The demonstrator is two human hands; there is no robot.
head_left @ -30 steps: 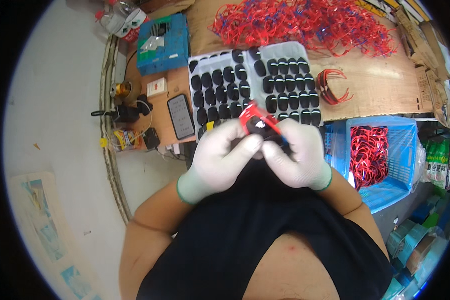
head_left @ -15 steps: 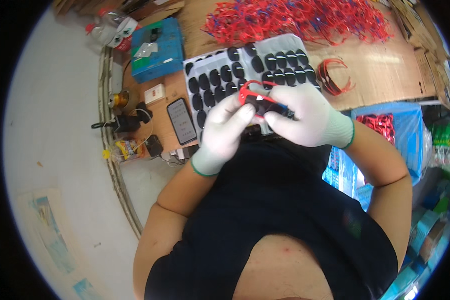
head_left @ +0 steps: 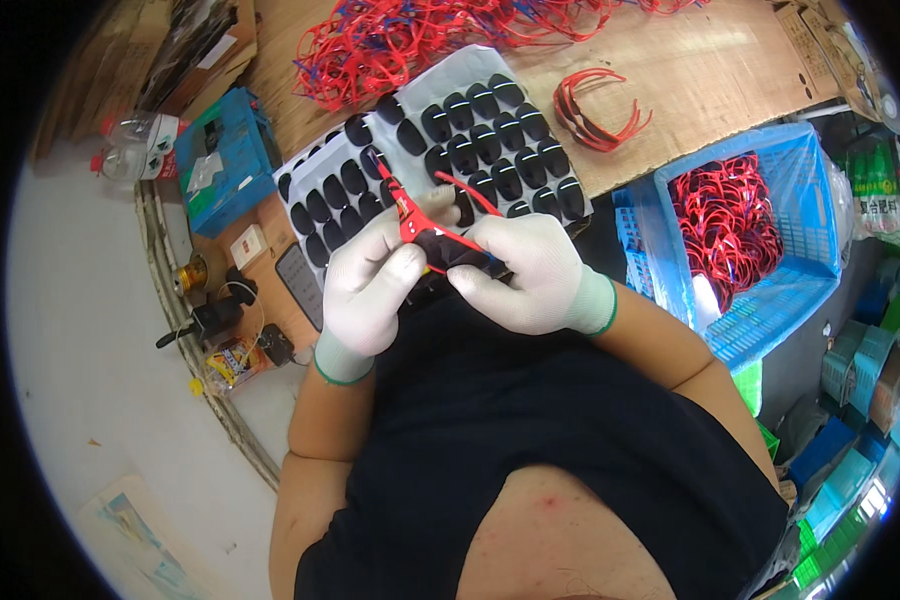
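Note:
Both of my hands wear white knit gloves and hold one pair of red-framed sunglasses (head_left: pixel 435 246) in front of my chest. My left hand (head_left: pixel 372 278) pinches the frame's left end between thumb and fingers. At the other end, my right hand (head_left: pixel 528 272) grips the frame near a dark lens. The red temple arms point away from me. Just beyond my hands lies a white sheet (head_left: pixel 402 172) carrying rows of dark lenses (head_left: pixel 506 178). Some of the lenses are hidden behind my gloves.
A tangled heap of red frames (head_left: pixel 450 30) covers the table's far side. More red glasses (head_left: pixel 595 115) lie right of the sheet. At right stands a blue crate (head_left: pixel 785 310) holding red glasses. A blue box (head_left: pixel 225 165), a phone (head_left: pixel 298 283) and bottles (head_left: pixel 135 150) are at left.
The view has turned toward the right, bringing more of the blue crate into sight. My hands still hold the sunglasses, now tilted so both temple arms show.

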